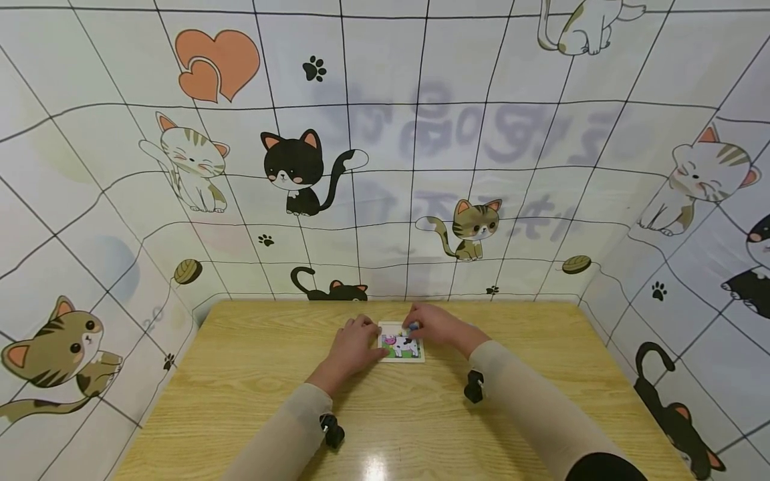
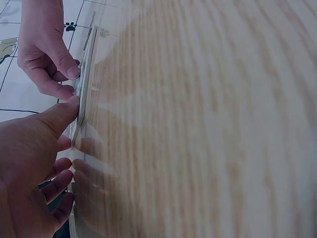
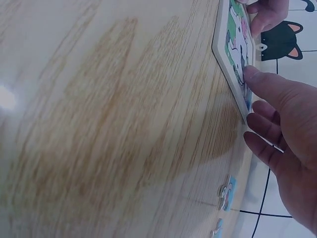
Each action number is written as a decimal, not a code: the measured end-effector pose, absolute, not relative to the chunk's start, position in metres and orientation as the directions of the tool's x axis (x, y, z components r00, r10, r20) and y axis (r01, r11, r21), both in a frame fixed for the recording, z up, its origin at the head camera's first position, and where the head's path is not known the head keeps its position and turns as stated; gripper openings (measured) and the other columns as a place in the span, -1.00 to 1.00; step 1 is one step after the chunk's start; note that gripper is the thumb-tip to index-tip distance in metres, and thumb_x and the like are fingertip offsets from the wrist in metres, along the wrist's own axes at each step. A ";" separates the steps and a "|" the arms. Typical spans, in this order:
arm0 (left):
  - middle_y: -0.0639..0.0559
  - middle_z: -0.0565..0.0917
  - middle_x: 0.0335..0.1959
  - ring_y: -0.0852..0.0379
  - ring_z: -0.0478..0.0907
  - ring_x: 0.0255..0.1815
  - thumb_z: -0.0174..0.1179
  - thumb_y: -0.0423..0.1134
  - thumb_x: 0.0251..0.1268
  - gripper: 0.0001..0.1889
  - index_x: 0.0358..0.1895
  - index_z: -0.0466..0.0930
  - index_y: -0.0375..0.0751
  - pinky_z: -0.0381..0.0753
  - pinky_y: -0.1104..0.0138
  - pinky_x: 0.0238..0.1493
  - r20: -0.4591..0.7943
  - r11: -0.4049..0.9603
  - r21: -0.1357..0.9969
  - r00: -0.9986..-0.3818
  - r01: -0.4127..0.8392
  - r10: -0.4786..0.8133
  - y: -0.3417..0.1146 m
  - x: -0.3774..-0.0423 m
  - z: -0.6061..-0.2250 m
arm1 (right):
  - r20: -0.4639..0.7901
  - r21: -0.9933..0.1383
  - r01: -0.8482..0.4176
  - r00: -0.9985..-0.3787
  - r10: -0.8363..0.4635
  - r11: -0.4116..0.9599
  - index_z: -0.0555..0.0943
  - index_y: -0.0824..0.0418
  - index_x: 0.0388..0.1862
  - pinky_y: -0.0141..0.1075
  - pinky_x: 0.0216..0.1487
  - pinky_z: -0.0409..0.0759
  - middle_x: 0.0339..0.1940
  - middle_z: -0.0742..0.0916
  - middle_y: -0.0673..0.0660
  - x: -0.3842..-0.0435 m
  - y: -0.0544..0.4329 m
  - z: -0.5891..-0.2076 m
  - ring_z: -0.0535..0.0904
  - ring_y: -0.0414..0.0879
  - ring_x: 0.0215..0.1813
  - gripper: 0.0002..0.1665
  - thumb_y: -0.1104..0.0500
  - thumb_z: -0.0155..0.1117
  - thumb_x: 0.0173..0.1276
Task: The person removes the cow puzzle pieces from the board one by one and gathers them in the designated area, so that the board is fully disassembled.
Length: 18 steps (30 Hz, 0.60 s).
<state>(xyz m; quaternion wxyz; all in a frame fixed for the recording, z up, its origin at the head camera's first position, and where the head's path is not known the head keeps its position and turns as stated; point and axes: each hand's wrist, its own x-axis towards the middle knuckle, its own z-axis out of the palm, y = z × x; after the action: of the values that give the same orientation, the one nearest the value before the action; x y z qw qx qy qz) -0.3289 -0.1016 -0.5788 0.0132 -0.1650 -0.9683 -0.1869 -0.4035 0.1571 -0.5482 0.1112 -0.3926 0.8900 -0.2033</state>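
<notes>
Head view puts the left hand (image 1: pixel 353 345) at the left edge of a framed puzzle (image 1: pixel 402 361) on the desk (image 1: pixel 252 364), its fingers lightly bent and apart along that side, its thumb resting at the lower left of the picture; it seems to brace the frame and has no piece in its grasp. The puzzle lies towards the far side of the desk, between the two hands, with a spotted cow (image 1: pixel 405 345) across its lower part and a pale, apparently unfilled strip above. At its upper right, a small blue piece (image 1: pixel 414 326) sits between the bent thumb and fingertips of the right hand (image 1: pixel 440 326), which looks nearly closed in a pinch on it, though the contact is partly hidden. Fitting that piece appears to be the step in hand; the next move calls for lining up its edges and pressing it down while the frame is kept steady. Further right, the right wrist view shows two loose pieces (image 3: pixel 228 193) on the desk, apart from the frame. Counted left to right: one left hand, one framed puzzle with one cow, one blue piece, one right hand and two loose pieces, the second cut by the view's edge; pieces within the frame are too small to count
</notes>
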 end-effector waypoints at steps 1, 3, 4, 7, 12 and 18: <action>-0.07 0.56 0.36 -0.20 0.52 0.36 0.47 0.25 0.44 -0.43 0.32 0.75 -0.02 0.56 -0.24 0.31 0.089 0.876 0.357 -0.945 0.325 0.314 -0.102 -0.329 -0.579 | -0.038 -0.448 -0.654 -0.667 -0.744 0.610 0.83 0.26 0.16 -0.18 -0.06 0.61 -0.03 0.67 0.16 -0.404 0.157 -0.549 0.57 -0.06 -0.14 -0.74 0.22 0.49 0.58; -0.06 0.57 0.36 -0.20 0.53 0.35 0.47 0.25 0.44 -0.43 0.31 0.75 -0.01 0.56 -0.23 0.31 0.091 0.876 0.356 -0.945 0.326 0.315 -0.102 -0.329 -0.579 | -0.038 -0.448 -0.656 -0.665 -0.745 0.608 0.83 0.26 0.16 -0.19 -0.08 0.60 -0.04 0.66 0.16 -0.406 0.157 -0.548 0.57 -0.05 -0.15 -0.74 0.22 0.50 0.58; -0.06 0.57 0.35 -0.20 0.53 0.35 0.48 0.24 0.44 -0.44 0.31 0.75 -0.01 0.56 -0.23 0.31 0.092 0.876 0.357 -0.945 0.326 0.314 -0.102 -0.330 -0.579 | -0.038 -0.446 -0.657 -0.665 -0.746 0.608 0.83 0.26 0.17 -0.18 -0.08 0.59 -0.04 0.66 0.16 -0.406 0.157 -0.548 0.57 -0.03 -0.15 -0.74 0.22 0.50 0.58; -0.06 0.57 0.36 -0.19 0.53 0.35 0.47 0.24 0.45 -0.44 0.31 0.75 -0.01 0.55 -0.23 0.32 0.088 0.875 0.360 -0.946 0.323 0.313 -0.102 -0.329 -0.578 | -0.043 -0.449 -0.657 -0.661 -0.749 0.605 0.82 0.26 0.17 -0.16 -0.06 0.58 -0.03 0.66 0.18 -0.407 0.157 -0.547 0.58 0.04 -0.13 -0.73 0.22 0.50 0.58; -0.07 0.57 0.36 -0.19 0.52 0.35 0.47 0.24 0.45 -0.44 0.32 0.75 -0.02 0.55 -0.23 0.32 0.082 0.874 0.362 -0.945 0.323 0.315 -0.102 -0.328 -0.578 | -0.058 -0.448 -0.653 -0.660 -0.749 0.610 0.80 0.25 0.16 -0.12 -0.03 0.56 -0.04 0.65 0.21 -0.406 0.156 -0.546 0.58 0.12 -0.09 -0.75 0.22 0.50 0.58; -0.08 0.56 0.37 -0.20 0.52 0.36 0.47 0.23 0.46 -0.41 0.36 0.74 -0.04 0.55 -0.24 0.33 0.079 0.873 0.368 -0.947 0.319 0.313 -0.101 -0.327 -0.577 | -0.064 -0.449 -0.657 -0.653 -0.755 0.606 0.78 0.21 0.12 -0.09 -0.02 0.56 -0.05 0.63 0.21 -0.409 0.156 -0.547 0.57 0.10 -0.09 -0.78 0.22 0.50 0.58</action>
<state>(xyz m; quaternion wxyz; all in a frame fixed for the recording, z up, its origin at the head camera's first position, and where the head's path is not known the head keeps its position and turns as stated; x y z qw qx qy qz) -0.3272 -0.1012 -0.5765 0.0082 -0.1633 -0.9677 -0.1916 -0.4088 0.1564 -0.5472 0.1245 -0.3978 0.8873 -0.1973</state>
